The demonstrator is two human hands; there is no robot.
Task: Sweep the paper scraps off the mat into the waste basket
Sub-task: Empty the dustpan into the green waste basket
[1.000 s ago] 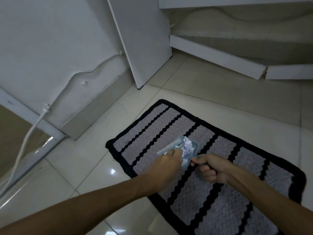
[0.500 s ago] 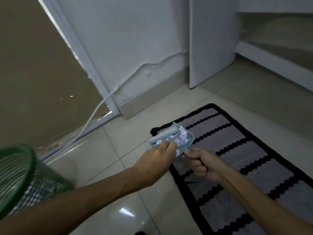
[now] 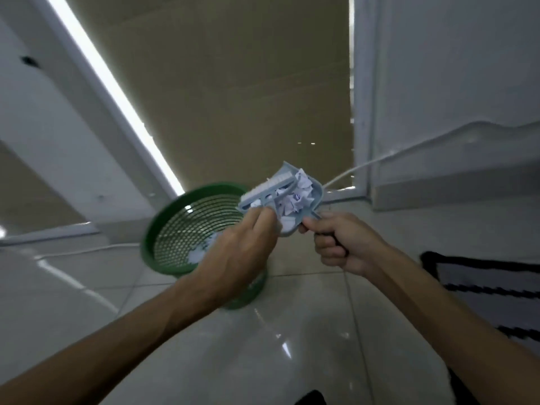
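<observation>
My right hand grips the handle of a small pale-blue dustpan loaded with crumpled white paper scraps. My left hand holds a small pale-blue brush laid across the scraps in the pan. Both are held in the air just right of and above the rim of a green mesh waste basket, which stands on the tiled floor and has some white paper at its bottom. The black-and-grey striped mat lies at the right edge.
A white wall with a skirting ledge rises behind the dustpan at the right. A white cable runs along it. A brown panel with white frames fills the background. Glossy floor tiles lie below my arms.
Both hands carried the dustpan and brush off the mat and leftwards to the green basket. The view swung left, so the basket is central and the mat is at the right edge.
</observation>
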